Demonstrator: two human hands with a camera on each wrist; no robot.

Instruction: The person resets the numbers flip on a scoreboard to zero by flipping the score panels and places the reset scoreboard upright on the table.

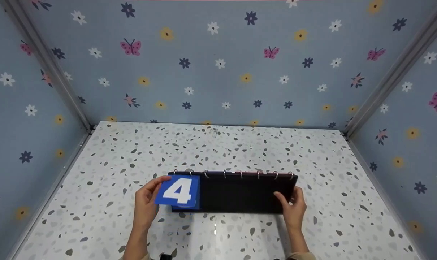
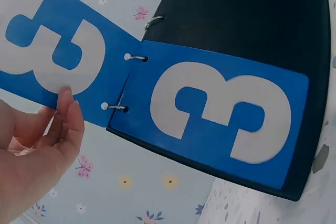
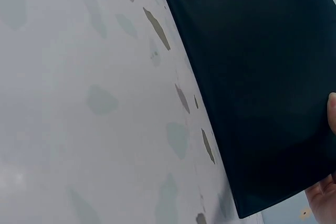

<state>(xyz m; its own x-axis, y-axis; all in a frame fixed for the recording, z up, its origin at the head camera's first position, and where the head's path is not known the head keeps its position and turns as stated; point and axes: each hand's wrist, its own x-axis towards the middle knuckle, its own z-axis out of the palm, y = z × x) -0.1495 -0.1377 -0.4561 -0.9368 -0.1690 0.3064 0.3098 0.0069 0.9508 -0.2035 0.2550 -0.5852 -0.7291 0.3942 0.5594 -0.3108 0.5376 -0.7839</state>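
A black flip scoreboard with metal rings along its top edge stands tilted on the table in the head view. My left hand pinches the left edge of a blue number card showing a white 4. In the left wrist view my left hand holds a blue card swung out on its rings, with a white 3 on it. Another blue 3 card lies against the board there. At the board's right end, my right hand grips the edge, thumb in front, other fingers partly hidden behind.
The white speckled table extends behind and beside the scoreboard. Blue patterned panels enclose it at the back and both sides. Thin red and blue edges show behind the board's top.
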